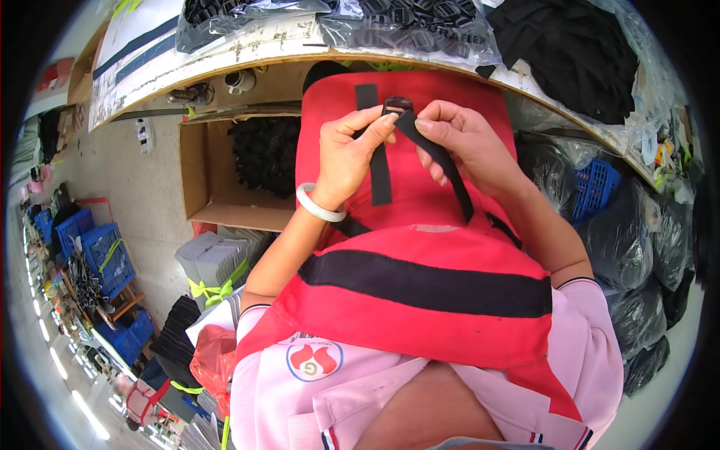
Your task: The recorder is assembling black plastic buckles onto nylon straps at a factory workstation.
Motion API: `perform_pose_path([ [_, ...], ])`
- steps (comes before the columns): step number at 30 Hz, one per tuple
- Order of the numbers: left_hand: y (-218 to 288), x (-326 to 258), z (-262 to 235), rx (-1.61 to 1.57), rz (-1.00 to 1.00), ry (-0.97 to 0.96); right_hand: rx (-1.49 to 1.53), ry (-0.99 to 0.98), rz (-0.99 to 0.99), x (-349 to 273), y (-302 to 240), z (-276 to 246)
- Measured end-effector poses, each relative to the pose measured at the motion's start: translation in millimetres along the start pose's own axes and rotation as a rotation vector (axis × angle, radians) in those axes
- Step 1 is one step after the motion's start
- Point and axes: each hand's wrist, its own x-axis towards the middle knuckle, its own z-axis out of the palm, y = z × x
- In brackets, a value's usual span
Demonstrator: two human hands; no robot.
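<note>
My left hand (350, 154), with a white bangle at the wrist, pinches a black plastic buckle (397, 103) between thumb and fingers. Opposite it, my right hand (463, 139) grips a black webbing strap (442, 154) close to its end, which meets the buckle. Whether the end runs through the buckle I cannot tell. The strap's other part hangs down over the red apron (420, 270) on my lap. Another short black strip (381, 180) lies on the red cloth, passing behind my left fingers.
A worktable (277, 52) curves across the far side, bearing bags of black buckles (420, 19) and a heap of black straps (570, 52). At left stands a cardboard box (196, 172) of black pieces. Stuffed dark plastic bags (619, 232) and a blue basket (595, 187) are at right.
</note>
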Motion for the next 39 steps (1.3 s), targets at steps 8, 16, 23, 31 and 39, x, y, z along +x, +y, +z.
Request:
perform_pose_path([
  [8, -1.6, -4.9, 3.5, 0.344, 0.225, 0.037, 0.23, 0.095, -0.007, 8.3, 10.8, 7.2],
  [16, -6.1, -5.9, -2.2, 0.276, 0.168, 0.082, 0.158, 0.099, -0.028, 7.8, 14.2, 10.5],
  [23, -7.0, -7.2, 0.5, 0.477, 0.309, 0.065, 0.247, 0.131, -0.041, 12.9, 22.7, 7.7],
  [31, -23.4, -4.5, -13.0, 0.698, 0.53, 0.0, 0.27, 0.045, -0.024, 25.6, 27.0, -3.9],
  [39, -21.9, -0.5, -6.7, -0.406, -0.299, 0.037, -0.58, 0.188, -0.5, 35.5, 46.9, -17.7],
])
